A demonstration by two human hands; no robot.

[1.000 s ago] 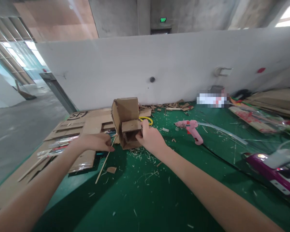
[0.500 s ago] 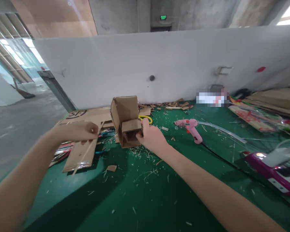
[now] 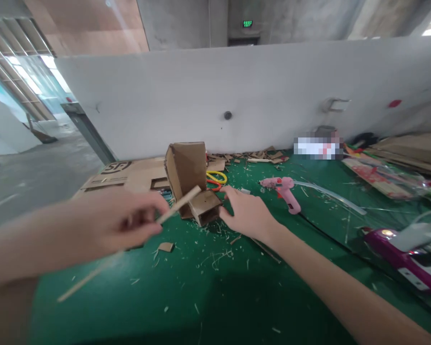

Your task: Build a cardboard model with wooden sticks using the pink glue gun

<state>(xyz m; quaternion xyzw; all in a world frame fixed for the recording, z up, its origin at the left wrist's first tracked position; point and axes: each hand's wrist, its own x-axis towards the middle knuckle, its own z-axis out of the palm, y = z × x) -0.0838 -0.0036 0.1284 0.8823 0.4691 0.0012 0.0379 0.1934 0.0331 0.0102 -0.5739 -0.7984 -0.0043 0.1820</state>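
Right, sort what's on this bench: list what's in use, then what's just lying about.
In use:
- left hand, pinching a thin wooden stick
- right hand, against the cardboard model

Lying about:
- pink hot glue gun
- yellow loop behind the model
- flat cardboard sheets
- cardboard scraps by the wall
- shavings on the green mat
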